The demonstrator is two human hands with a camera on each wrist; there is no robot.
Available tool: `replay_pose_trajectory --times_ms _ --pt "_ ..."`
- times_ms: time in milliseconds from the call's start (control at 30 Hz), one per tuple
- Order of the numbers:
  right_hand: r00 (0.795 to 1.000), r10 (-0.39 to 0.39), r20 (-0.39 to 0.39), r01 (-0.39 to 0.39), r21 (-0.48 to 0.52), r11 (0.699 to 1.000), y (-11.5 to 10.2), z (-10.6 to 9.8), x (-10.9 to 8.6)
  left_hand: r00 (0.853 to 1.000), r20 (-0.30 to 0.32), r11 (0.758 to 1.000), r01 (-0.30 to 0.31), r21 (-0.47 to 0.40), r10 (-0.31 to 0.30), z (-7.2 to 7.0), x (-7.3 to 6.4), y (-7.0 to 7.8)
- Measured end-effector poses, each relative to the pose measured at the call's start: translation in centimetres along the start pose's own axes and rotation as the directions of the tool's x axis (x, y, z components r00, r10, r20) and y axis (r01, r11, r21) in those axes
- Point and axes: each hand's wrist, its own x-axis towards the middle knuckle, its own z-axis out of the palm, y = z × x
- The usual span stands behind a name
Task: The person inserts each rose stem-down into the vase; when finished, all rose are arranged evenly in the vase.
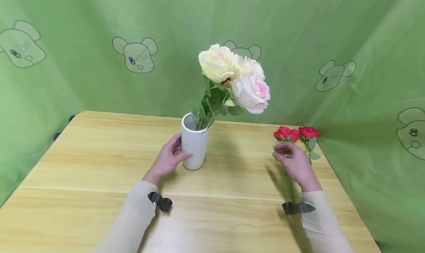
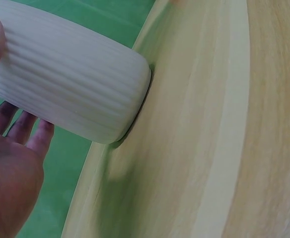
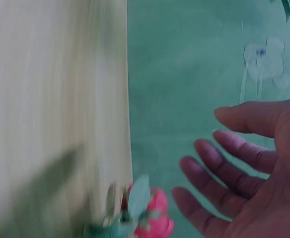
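A white ribbed vase (image 1: 195,149) stands upright on the table and holds several artificial roses, cream (image 1: 216,62) and pale pink (image 1: 250,94). My left hand (image 1: 168,157) grips the vase from its left side, thumb across the front. In the left wrist view, the thumb and fingers of that hand (image 2: 13,173) lie on either side of the vase (image 2: 80,74). Two red roses (image 1: 287,133) lie at the back right of the table. Over their stems hovers my right hand (image 1: 297,166), fingers loosely bent. The right wrist view shows this hand (image 3: 249,178) with nothing between thumb and fingers, a red rose (image 3: 157,206) below it.
The wooden table (image 1: 109,164) ends in front of a green curtain (image 1: 176,31) printed with bear heads. This curtain also hangs close along the table's right edge. Each sleeve carries a small black camera strapped on at the wrist.
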Motion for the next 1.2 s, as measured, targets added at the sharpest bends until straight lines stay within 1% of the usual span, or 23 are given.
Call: replay_pose_trajectory --times_ms 100,167,267,300,367,433,500,700,833,933,1067,1133,1200 --pt "0.996 0.078 0.040 -0.076 -0.051 0.996 1.6 -1.1 -0.3 1.000 -0.004 1.000 -0.004 -0.005 0.004 0.0 0.0 0.0" --pt "0.986 0.144 0.084 -0.136 -0.094 0.986 2.6 -1.6 -0.5 1.000 -0.006 1.000 -0.005 -0.007 0.005 0.1 0.0 0.0" --pt "0.957 0.238 0.164 -0.211 -0.165 0.963 3.9 -2.0 -0.6 1.000 -0.007 1.000 -0.010 -0.011 0.010 0.1 -0.1 0.0" --pt "0.945 0.269 0.186 -0.234 -0.190 0.954 4.2 -2.1 -0.7 1.000 -0.009 1.000 -0.012 -0.013 0.011 0.1 -0.1 0.0" --pt "0.926 0.313 0.211 -0.265 -0.226 0.937 4.6 -2.2 -0.7 1.000 -0.012 1.000 -0.014 -0.017 0.014 0.1 -0.1 -0.1" --pt "0.914 0.343 0.217 -0.288 -0.249 0.925 5.0 -2.1 -0.7 1.000 -0.015 1.000 -0.020 -0.021 0.020 0.2 -0.1 -0.1" --pt "0.908 0.360 0.215 -0.301 -0.265 0.916 5.1 -2.1 -0.7 1.000 -0.019 0.999 -0.019 -0.026 0.018 0.2 0.0 -0.1" --pt "0.897 0.380 0.225 -0.320 -0.261 0.911 5.6 -1.8 -0.5 1.000 -0.021 1.000 -0.011 -0.025 0.010 0.3 0.0 0.2" --pt "0.893 0.390 0.226 -0.329 -0.266 0.906 5.8 -1.6 -0.5 1.000 -0.024 1.000 -0.013 -0.023 0.013 0.3 0.0 -0.1" --pt "0.895 0.382 0.229 -0.323 -0.256 0.911 6.0 -1.5 -0.5 0.999 -0.025 0.999 -0.023 -0.025 0.023 0.2 0.0 -0.2" --pt "0.900 0.367 0.235 -0.329 -0.184 0.926 6.1 -1.4 -0.7 0.999 -0.024 0.999 -0.034 -0.030 0.034 0.2 0.1 -0.2" --pt "0.900 0.367 0.236 -0.347 -0.121 0.930 6.0 -1.4 -0.7 0.999 -0.026 0.999 -0.033 -0.031 0.032 0.2 0.1 -0.2" --pt "0.897 0.373 0.238 -0.370 -0.058 0.927 5.9 -1.4 -0.8 0.999 -0.026 0.999 -0.034 -0.032 0.033 0.2 0.0 -0.3"
